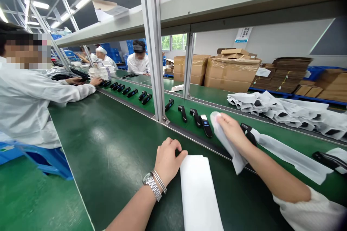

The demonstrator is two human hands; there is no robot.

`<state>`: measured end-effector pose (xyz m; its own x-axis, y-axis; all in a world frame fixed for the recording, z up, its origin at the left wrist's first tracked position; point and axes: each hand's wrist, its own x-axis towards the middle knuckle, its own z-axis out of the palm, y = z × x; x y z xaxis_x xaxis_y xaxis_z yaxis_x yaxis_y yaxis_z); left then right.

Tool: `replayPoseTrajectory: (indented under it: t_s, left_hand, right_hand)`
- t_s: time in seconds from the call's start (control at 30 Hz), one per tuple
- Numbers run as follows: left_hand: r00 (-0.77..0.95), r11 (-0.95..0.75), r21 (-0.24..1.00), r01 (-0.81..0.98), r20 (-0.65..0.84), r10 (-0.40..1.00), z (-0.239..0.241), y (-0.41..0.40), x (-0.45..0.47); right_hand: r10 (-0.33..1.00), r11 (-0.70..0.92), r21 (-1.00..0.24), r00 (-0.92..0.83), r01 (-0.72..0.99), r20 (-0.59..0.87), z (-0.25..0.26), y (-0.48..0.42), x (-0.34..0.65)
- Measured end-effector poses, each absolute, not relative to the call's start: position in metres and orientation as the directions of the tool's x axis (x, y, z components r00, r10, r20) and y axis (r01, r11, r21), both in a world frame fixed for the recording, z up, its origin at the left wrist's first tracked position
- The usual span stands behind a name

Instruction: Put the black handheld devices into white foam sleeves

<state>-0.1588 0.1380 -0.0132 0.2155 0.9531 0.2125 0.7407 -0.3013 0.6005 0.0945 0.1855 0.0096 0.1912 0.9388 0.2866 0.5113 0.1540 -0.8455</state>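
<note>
My left hand point(169, 158) rests at the top corner of a flat stack of white sleeves point(199, 191). Its thumb touches that corner while the fingers curl loosely, with a gap to the thumb and nothing visible in them. Above the green belt, my right hand point(231, 130) is closed on a soft white pouch point(226, 146) that hangs down; whether anything is inside cannot be seen. Just left of the pouch lies a black handheld device point(206, 126) with a lit screen. Under my right forearm, another black device point(248, 133) lies partly at the mouth of a white sleeve point(292, 155).
More black devices point(132, 92) line the belt toward a co-worker point(24, 94) at left. Filled white pouches point(282, 112) are heaped at right. A metal post point(153, 43) rises before me, under an overhead shelf point(244, 0). Cardboard boxes point(230, 74) stand behind.
</note>
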Motion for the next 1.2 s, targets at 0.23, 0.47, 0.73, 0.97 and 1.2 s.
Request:
replayPoseTrajectory:
  t_s: [0.23, 0.47, 0.73, 0.97, 1.2]
  left_hand:
    - [0.346, -0.342, 0.490, 0.802, 0.086, 0.934, -0.020, 0.135, -0.156]
    - [0.361, -0.384, 0.419, 0.823, 0.135, 0.923, -0.020, 0.136, -0.155]
    - [0.324, -0.393, 0.466, 0.793, 0.224, 0.919, -0.018, 0.135, -0.154]
    - [0.394, -0.467, 0.456, 0.758, 0.250, 0.884, -0.018, 0.136, -0.153]
    - [0.444, -0.522, 0.524, 0.673, 0.279, 0.852, -0.011, 0.132, -0.151]
  right_hand:
    - [0.949, -0.019, -0.122, 0.056, 0.992, 0.310, -0.012, 0.224, 0.121]
    - [0.979, -0.131, -0.060, 0.138, 0.990, 0.149, -0.041, 0.236, 0.112]
    - [0.957, -0.187, -0.053, 0.194, 0.981, 0.216, -0.028, 0.226, 0.147]
    - [0.969, -0.017, -0.213, 0.069, 0.977, 0.236, -0.033, 0.246, 0.096]
    - [0.960, -0.087, -0.510, 0.209, 0.856, 0.187, -0.044, 0.259, 0.106]
